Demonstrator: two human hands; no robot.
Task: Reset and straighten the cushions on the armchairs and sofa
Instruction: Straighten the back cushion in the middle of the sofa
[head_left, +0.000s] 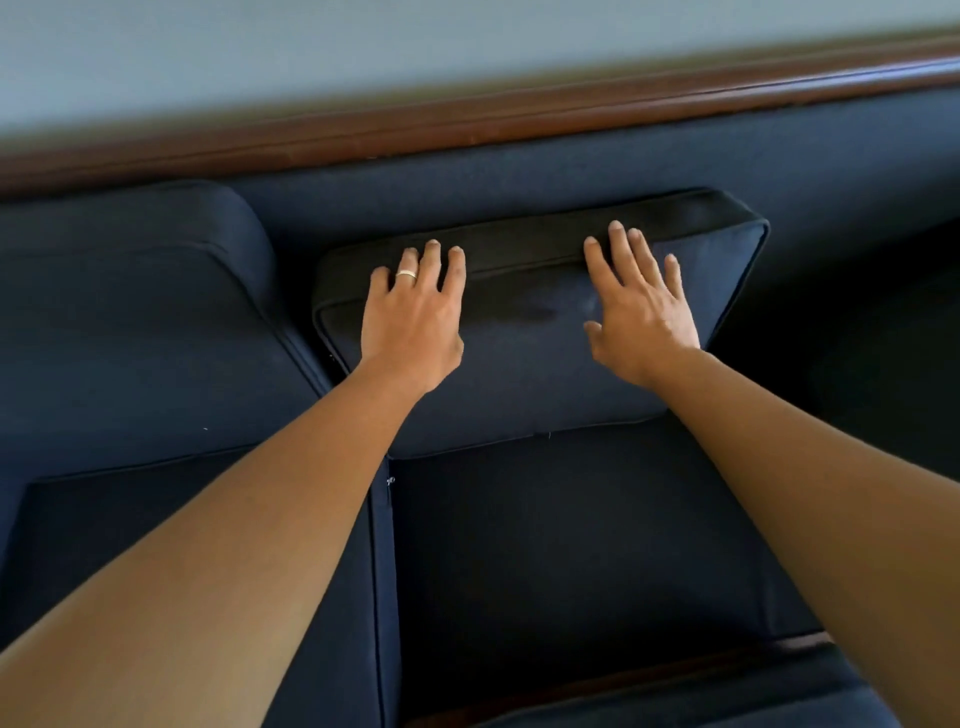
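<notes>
A dark navy back cushion (524, 364) leans against the sofa backrest (571, 166), tilted slightly so its right end sits higher. My left hand (413, 317), with a ring on one finger, lies flat on the cushion's front near its top edge. My right hand (641, 306) rests flat on the same face further right, fingers spread and reaching the top seam. Neither hand grips the fabric. A second back cushion (130, 312) stands to the left, upright against the backrest. Below lie two seat cushions, one on the left (291, 597) and one on the right (571, 545).
A brown wooden rail (467, 119) runs along the top of the sofa back, with a pale wall (363, 52) behind it. Right of the middle cushion the backrest is bare and in shadow (857, 338). A wooden edge (701, 670) shows at the seat front.
</notes>
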